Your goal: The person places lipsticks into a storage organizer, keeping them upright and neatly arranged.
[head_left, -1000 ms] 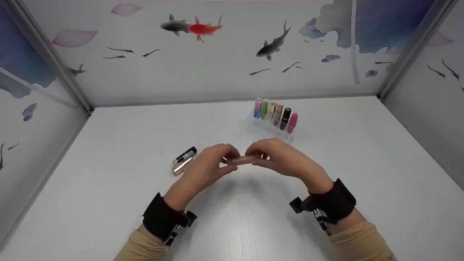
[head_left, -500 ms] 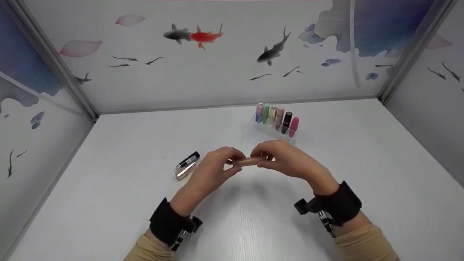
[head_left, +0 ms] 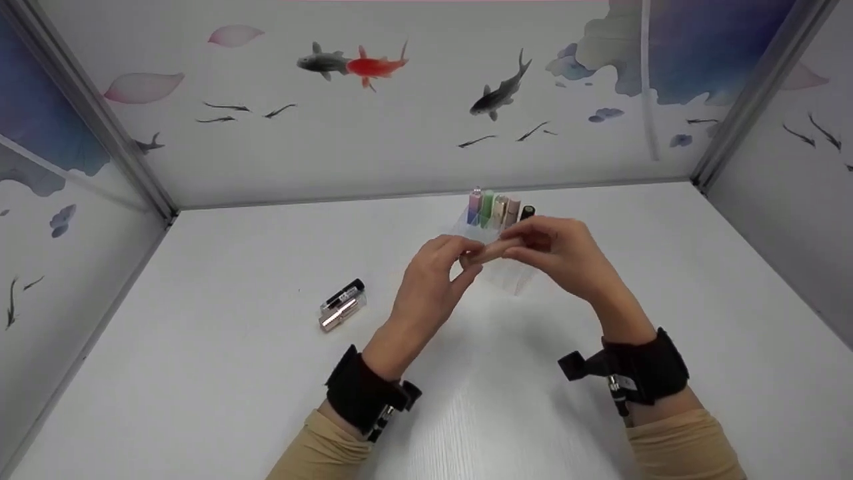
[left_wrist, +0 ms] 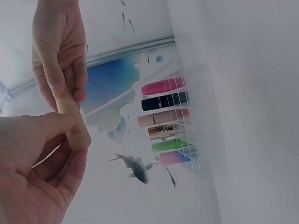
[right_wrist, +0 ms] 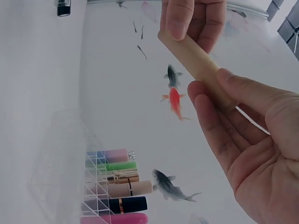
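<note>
A slender beige lipstick tube (right_wrist: 194,58) is held up in the air between both hands. My left hand (head_left: 433,277) pinches one end with thumb and fingers, and my right hand (head_left: 570,260) pinches the other end. In the head view the tube slants up to the right, overlapping a clear lipstick holder (left_wrist: 210,107) behind it. Upright in that holder stand a pink lipstick (left_wrist: 163,86), a black lipstick (left_wrist: 161,102), a dusty-pink lipstick (left_wrist: 161,117), a gold lipstick (left_wrist: 161,132), a green one (left_wrist: 168,145) and a pink-blue one (left_wrist: 175,157).
To the left of the hands, a black-capped tube (head_left: 343,295) and a shiny rose-gold tube (head_left: 339,315) lie side by side on the white table (head_left: 200,373). Panels printed with fish (head_left: 376,65) enclose the table at the back and sides.
Both hands have moved forward and to the right with the beige lipstick tube, now in front of the holder. The tube tilts more. The two lying tubes stay put.
</note>
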`<move>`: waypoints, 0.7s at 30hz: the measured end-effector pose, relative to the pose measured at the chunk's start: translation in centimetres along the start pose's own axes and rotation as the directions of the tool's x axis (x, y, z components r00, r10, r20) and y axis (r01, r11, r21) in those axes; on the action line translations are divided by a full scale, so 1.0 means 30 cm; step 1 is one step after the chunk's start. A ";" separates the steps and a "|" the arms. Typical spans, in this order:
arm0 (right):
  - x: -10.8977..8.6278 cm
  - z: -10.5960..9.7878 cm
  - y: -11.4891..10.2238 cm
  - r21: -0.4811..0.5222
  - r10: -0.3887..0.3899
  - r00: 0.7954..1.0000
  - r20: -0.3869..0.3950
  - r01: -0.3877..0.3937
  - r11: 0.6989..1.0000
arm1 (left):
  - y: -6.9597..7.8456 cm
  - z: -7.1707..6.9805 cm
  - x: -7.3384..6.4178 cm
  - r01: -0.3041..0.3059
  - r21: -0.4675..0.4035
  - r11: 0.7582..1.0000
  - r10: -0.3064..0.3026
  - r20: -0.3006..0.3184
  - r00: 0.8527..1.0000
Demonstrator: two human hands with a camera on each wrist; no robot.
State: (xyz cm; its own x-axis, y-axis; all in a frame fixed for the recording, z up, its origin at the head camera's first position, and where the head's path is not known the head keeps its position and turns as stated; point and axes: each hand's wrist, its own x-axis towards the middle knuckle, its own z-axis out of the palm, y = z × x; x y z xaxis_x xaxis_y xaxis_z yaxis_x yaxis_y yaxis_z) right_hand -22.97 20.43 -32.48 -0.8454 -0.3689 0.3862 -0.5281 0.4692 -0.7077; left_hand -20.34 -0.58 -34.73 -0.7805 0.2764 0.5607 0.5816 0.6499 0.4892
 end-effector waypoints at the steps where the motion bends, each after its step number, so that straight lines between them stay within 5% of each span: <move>1: -0.001 -0.008 0.004 0.018 0.013 0.999 -0.031 -0.012 1.000 | 0.008 0.011 0.009 0.005 -0.004 1.000 -0.005 -0.010 1.000; 6: 0.001 -0.035 0.016 0.065 0.053 0.985 -0.163 -0.043 0.997 | 0.036 0.073 0.062 0.023 0.004 1.000 -0.023 -0.046 0.999; 12: 0.011 -0.046 0.021 -0.027 0.073 0.964 -0.257 -0.083 0.996 | 0.060 0.127 0.115 0.017 0.008 1.000 -0.016 -0.040 0.999; 21: 0.010 -0.054 0.043 -0.109 0.027 0.943 -0.332 -0.066 0.992 | 0.082 0.196 0.171 0.054 -0.157 0.986 -0.065 -0.064 0.996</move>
State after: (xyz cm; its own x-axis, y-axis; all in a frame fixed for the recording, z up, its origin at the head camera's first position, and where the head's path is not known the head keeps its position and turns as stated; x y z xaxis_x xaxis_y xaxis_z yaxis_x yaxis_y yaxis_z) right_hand -24.03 22.22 -32.32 -0.8377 -0.0694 0.5416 -0.4765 0.5774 -0.6630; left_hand -24.26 6.61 -34.58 -0.8002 0.1881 0.5695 0.5675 0.5449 0.6173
